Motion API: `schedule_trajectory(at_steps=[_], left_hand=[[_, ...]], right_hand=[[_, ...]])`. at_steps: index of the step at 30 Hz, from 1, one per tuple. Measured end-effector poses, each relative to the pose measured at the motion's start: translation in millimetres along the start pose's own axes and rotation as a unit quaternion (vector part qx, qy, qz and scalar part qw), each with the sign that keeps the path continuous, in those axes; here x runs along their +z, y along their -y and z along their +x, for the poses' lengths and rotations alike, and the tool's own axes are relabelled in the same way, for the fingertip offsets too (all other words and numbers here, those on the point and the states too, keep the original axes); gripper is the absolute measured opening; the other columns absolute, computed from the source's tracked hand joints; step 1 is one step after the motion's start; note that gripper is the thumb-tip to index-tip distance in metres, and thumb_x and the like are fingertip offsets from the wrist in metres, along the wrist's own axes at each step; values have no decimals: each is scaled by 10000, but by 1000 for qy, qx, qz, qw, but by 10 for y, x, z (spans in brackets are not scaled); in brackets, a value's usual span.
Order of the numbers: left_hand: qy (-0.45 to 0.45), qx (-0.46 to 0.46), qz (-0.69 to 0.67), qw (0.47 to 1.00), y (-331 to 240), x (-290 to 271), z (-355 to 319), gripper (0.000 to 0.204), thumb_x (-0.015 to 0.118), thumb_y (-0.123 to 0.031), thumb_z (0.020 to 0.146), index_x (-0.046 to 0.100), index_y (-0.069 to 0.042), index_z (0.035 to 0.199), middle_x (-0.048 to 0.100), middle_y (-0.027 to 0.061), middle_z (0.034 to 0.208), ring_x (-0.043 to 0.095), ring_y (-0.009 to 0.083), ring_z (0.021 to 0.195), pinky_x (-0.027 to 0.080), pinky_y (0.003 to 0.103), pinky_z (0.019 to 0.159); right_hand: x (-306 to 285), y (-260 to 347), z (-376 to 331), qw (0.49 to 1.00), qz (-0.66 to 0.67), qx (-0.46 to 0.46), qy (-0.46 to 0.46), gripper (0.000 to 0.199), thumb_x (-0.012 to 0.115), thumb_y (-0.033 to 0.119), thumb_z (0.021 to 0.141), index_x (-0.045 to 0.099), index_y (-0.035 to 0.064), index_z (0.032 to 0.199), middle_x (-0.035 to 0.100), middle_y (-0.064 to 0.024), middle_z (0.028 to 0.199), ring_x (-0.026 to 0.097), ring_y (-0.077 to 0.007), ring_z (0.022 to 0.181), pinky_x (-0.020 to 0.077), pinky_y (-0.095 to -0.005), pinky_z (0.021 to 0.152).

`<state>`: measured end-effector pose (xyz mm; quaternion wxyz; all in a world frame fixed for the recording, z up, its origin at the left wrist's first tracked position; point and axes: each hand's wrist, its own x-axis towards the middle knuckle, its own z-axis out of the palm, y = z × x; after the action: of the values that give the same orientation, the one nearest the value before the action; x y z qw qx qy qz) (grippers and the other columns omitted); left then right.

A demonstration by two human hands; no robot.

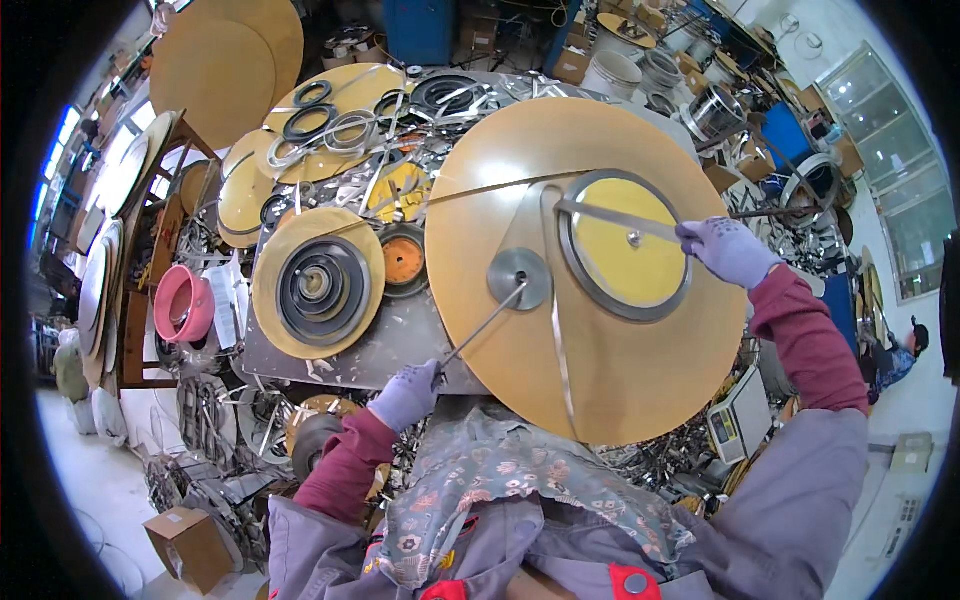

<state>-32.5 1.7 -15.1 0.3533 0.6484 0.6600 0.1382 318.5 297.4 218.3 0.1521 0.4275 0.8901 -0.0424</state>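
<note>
In front of me lies a large round tan board (pixel 640 385). On it sits a yellow disc (pixel 625 262) with a dark grey ring of wound strip around its rim. My right hand (pixel 728 248), in a light purple glove, is closed on a flat metal strip (pixel 615 216) that crosses over the disc. My left hand (pixel 408 395), gloved alike, grips a thin metal rod (pixel 487 322). The rod's far tip meets the centre hole of a small grey metal disc (pixel 518 278). Loose strip loops past this disc and hangs down to the board's near edge.
Left of the board, a smaller tan disc (pixel 268 330) carries dark coiled rings on a grey metal table (pixel 410 345). An orange-centred ring (pixel 403 262) and a pink bowl (pixel 184 303) stand nearby. Metal scraps and coils crowd the back. A scale (pixel 735 418) is at right; another person (pixel 897 355) is farther off.
</note>
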Motion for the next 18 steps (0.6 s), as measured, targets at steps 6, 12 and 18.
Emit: schedule_trajectory(at_steps=[6,12,18], left_hand=[[2,11,-17,1000,-61,212,55,142,496,-139,874,492,-9,931,603,252,753,593,444,735,459,506,657],[1,22,-41,999,-237,231,151,127,499,-102,851,504,11,912,588,271,759,582,453,758,453,509,661],[-10,-42,-16,999,75,28,397,152,491,-114,867,509,-14,981,613,264,784,599,452,796,459,524,706]], right_hand=[[1174,-507,237,958,192,101,-186,317,543,261,900,608,83,1154,660,-174,1009,624,-330,963,468,-415,867],[2238,-146,743,948,160,215,-173,356,521,327,915,588,103,1184,658,-186,996,619,-343,959,469,-439,853],[2123,-50,670,951,163,187,-184,333,525,323,912,597,82,1131,656,-198,970,619,-351,937,470,-445,838]])
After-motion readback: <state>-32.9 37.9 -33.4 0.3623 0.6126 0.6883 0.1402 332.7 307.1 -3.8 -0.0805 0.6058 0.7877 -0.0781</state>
